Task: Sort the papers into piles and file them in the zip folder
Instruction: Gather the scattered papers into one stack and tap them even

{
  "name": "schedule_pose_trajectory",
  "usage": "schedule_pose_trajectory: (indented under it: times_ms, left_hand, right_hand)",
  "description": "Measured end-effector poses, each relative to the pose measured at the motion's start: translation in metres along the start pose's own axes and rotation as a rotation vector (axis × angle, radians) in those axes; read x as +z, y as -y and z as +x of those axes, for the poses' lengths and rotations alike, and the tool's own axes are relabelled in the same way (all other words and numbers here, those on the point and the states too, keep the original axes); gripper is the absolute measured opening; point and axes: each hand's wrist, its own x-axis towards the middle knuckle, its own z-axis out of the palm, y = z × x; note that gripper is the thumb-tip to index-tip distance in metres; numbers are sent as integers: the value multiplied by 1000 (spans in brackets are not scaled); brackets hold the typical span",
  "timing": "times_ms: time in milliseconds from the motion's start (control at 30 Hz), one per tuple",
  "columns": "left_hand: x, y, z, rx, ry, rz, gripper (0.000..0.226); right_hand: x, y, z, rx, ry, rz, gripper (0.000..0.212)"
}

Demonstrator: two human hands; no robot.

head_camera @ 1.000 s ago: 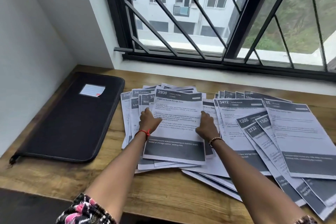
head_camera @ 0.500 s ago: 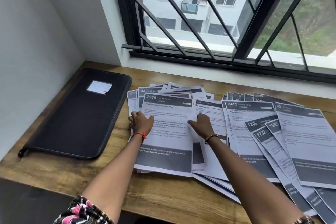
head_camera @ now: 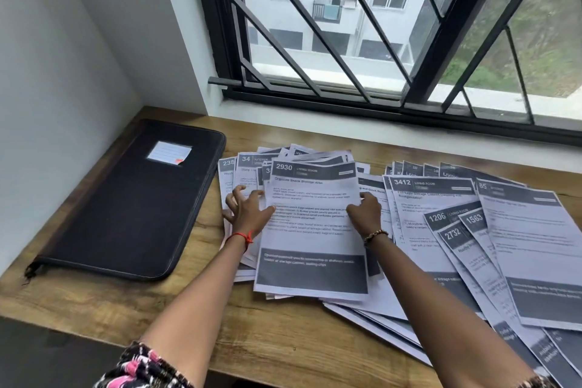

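On the wooden desk (head_camera: 283,343) under the window (head_camera: 419,50), the top sheet (head_camera: 311,230) of the left paper pile (head_camera: 247,165) lies between both hands, the left hand (head_camera: 248,214) splayed loosely at its left edge, the right hand (head_camera: 365,214) curling round its right edge, and the closed zip folder (head_camera: 132,208) lies just left.

Soft daylight from the window (head_camera: 362,25); print blurred, edges bowed.
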Motion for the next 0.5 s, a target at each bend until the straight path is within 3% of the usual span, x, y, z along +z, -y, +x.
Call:
schedule_pose_trajectory:
  times_ms: [100, 167, 267, 400, 500]
  left_hand:
    - [6, -4, 1, 14, 7, 13, 52]
    - [9, -5, 3, 12, 15, 13, 54]
    - [12, -7, 4, 47, 30, 51, 52]
    - [16, -11, 3, 90, 45, 99, 50]
    - [22, -14, 2, 135, 60, 138, 50]
  right_hand:
    - [-8, -4, 5, 83, -114, -7, 27]
    - [-13, -7, 7, 110, -138, -47, 32]
    - [-15, -14, 9, 115, -104, -72, 45]
    - [-13, -13, 6, 53, -43, -44, 28]
    - [-7, -13, 3, -31, 48, -13, 38]
